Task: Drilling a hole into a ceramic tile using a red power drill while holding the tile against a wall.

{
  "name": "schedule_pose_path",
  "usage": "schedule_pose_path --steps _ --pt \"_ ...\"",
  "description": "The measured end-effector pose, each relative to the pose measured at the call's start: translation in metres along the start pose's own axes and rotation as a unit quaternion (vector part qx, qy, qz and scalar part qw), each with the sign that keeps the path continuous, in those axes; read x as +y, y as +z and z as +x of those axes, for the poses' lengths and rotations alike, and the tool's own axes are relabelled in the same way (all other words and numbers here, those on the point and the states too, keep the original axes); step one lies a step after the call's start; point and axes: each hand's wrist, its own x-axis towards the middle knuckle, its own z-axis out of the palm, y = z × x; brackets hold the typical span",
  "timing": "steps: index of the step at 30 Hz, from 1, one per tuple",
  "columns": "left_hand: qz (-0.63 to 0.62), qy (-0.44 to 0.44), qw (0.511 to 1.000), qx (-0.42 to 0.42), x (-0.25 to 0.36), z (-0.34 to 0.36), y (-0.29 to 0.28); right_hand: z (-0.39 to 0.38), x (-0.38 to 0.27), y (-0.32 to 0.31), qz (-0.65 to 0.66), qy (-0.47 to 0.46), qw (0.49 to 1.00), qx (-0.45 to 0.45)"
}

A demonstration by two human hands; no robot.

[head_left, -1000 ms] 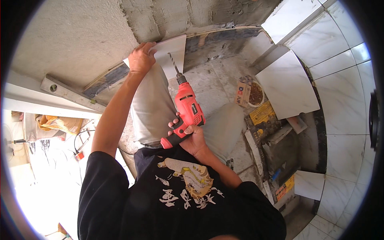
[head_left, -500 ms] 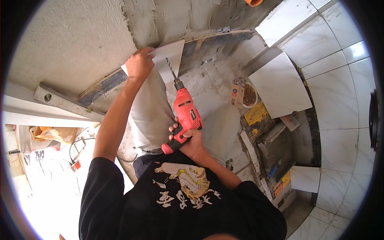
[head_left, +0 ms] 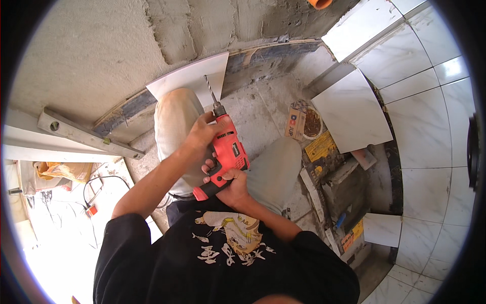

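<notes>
A red and black power drill (head_left: 231,147) is held over my lap, its long bit pointing away from me. My right hand (head_left: 234,186) is wrapped round its black handle. Just behind the chuck, my left hand (head_left: 203,130) grips the front of the drill body. The tip of the drill bit (head_left: 210,88) overlaps a white tile (head_left: 174,74), which leans against the foot of the wall behind my knee. I cannot tell whether the bit touches the tile.
A metal spirit level (head_left: 83,133) lies at the left. To the right are a large loose tile (head_left: 353,111), a round container (head_left: 312,124) of brown bits, a cardboard piece (head_left: 292,124), a blue object (head_left: 340,220) and a smaller tile (head_left: 383,229). An orange pipe (head_left: 320,3) sticks out above.
My left hand has left the top edge of the white tile and come down onto the front of the drill. The drill has shifted slightly left and toward me.
</notes>
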Motion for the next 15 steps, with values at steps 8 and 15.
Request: schedule_pose_path --steps 8,15 --pt "-0.113 -0.188 0.972 -0.088 -0.015 0.041 0.004 0.010 0.003 -0.012 -0.024 -0.008 0.999 0.035" --pt "-0.131 -0.166 0.968 -0.137 -0.032 0.058 -0.001 0.015 0.003 -0.034 0.000 -0.013 1.000 0.004"
